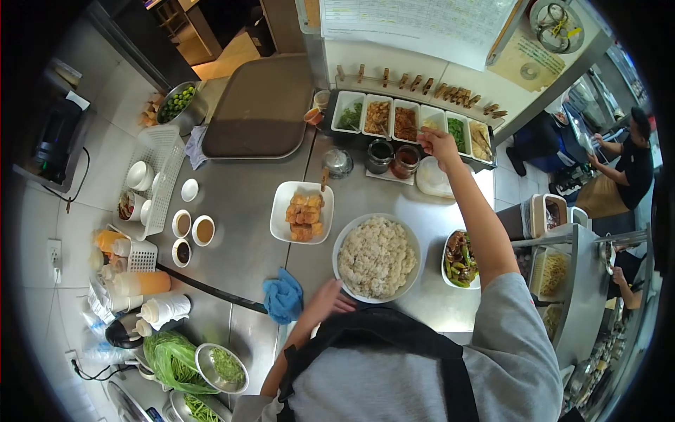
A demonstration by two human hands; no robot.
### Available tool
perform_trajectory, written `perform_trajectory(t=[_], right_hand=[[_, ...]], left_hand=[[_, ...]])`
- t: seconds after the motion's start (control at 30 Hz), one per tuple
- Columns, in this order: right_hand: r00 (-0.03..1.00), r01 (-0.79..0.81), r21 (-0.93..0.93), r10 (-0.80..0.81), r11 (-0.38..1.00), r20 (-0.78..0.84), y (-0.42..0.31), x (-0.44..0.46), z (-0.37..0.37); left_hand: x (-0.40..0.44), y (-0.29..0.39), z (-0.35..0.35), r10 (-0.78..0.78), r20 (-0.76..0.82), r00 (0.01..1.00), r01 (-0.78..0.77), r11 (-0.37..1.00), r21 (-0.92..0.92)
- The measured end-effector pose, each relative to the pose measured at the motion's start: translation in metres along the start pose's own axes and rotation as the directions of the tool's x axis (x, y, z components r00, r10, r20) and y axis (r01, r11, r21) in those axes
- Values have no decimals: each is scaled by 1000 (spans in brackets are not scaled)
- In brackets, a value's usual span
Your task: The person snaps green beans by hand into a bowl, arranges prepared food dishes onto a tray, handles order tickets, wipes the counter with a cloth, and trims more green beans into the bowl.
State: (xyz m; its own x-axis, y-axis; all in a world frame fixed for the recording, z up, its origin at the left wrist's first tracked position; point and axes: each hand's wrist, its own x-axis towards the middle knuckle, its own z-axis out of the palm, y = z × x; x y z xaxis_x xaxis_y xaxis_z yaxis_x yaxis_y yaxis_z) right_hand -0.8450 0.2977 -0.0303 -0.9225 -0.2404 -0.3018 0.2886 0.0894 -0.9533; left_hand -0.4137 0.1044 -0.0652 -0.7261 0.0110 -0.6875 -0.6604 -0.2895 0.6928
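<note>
My right hand (437, 145) reaches over a row of topping tubs, its fingertips pinched together above a tub of pale yellow bits (430, 121). Whatever sits between those fingertips is too small to make out. My left hand (329, 301) is slightly blurred beside the lower left rim of a large bowl of rice (376, 257), fingers apart and holding nothing. A white square dish of golden fried pieces (304, 214) stands left of the rice. To its right is a white dish of meat and green vegetables (460, 260).
Two dark jars (394, 160) and a lidded white container (436, 177) stand below the tubs. A blue cloth (283, 295), small sauce cups (204, 231) and a brown tray (259, 105) are on the left. A co-worker (628, 165) stands at far right.
</note>
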Motion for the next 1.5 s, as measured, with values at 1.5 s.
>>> perform_trajectory(t=[1.5], right_hand=[[970,94,195,-134,976,203,18,-222,49]], left_hand=[[-62,-39,-70,689,-475,547,-27,582,813]])
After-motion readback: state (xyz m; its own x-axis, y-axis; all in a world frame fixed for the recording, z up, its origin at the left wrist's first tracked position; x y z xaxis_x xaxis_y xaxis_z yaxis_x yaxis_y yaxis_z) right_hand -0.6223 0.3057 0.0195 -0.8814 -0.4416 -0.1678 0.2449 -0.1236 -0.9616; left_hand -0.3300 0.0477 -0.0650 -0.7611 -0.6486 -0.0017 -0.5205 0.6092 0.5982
